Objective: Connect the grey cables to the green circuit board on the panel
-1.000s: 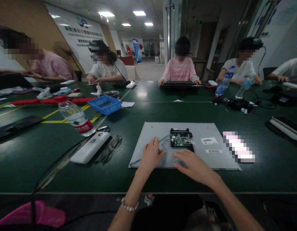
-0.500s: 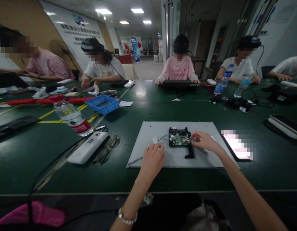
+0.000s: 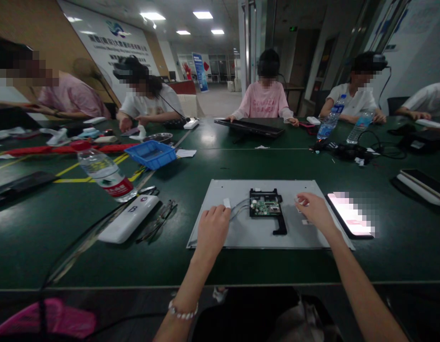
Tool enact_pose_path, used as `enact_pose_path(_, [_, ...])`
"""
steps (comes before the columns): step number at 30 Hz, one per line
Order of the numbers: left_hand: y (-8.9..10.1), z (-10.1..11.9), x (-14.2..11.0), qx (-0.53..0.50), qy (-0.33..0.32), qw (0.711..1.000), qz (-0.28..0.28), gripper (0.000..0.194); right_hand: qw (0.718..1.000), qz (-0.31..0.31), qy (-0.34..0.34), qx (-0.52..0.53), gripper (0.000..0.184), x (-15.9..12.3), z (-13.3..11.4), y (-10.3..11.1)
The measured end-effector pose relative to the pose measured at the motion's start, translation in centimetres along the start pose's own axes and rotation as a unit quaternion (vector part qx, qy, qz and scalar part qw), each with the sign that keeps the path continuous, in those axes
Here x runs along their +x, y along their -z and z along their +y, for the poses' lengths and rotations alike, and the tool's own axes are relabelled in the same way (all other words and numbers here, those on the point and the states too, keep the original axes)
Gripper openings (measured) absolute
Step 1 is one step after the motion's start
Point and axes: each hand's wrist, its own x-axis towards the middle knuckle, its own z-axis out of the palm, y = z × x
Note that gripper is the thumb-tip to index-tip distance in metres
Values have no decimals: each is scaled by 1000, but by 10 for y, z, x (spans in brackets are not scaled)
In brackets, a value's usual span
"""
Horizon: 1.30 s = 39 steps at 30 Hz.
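Observation:
A pale flat panel [image 3: 237, 237] lies on the table in front of me. On its middle sits a green circuit board [image 3: 267, 207] in a black bracket [image 3: 281, 225]. Thin grey cables [image 3: 239, 207] run left from the board to my left hand [image 3: 213, 227], whose bent fingers rest together over the panel; their tips are hidden. A small white tab [image 3: 227, 203] stands beside those fingers. Right of the board, my right hand [image 3: 314, 211] is raised in a pinch, with a tiny pale bit at the fingertips. Below it, a small light strip [image 3: 307, 222] lies on the panel.
A lit phone [image 3: 350, 213] lies right of the panel. To the left are a white power bank [image 3: 130, 218], glasses [image 3: 157, 221], a water bottle [image 3: 107, 173] and a blue tray [image 3: 152, 154]. Several people sit around the table; one opposite handles a black panel [image 3: 253, 127].
My right hand has moved right, away from the board's edge. My left hand has slid left along the panel. The person opposite has tilted and shifted the black panel.

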Motion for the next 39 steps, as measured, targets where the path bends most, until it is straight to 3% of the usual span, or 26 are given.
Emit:
enact_pose_path(5, [-11, -24, 3, 11, 20, 1000, -14, 20, 995, -3, -4, -102, 30, 0, 17, 2])
enact_pose_path(11, [-21, -35, 10, -20, 37, 998, -46, 21, 996, -30, -7, -84, 37, -4, 17, -7])
enact_pose_path(14, [-17, -25, 27, -57, 24, 998, -26, 21, 996, 5, 1, -87, 39, -6, 13, -6])
enact_pose_path(17, [-17, -3, 55, -113, -36, 992, -31, 21, 995, 29, 14, -97, 36, -8, 10, -3])
enact_pose_path(24, [-38, 46, 118, -134, -97, 985, -48, 17, 994, 36, 40, -90, 28, -8, 4, -2])
enact_pose_path(32, [-58, 48, 137, -122, -100, 986, -54, 22, 995, 34, 35, -90, 25, -6, 5, -4])
enact_pose_path(39, [-48, 51, 147, -118, -98, 988, -32, 23, 996, 36, 33, -80, 25, -6, 2, -4])
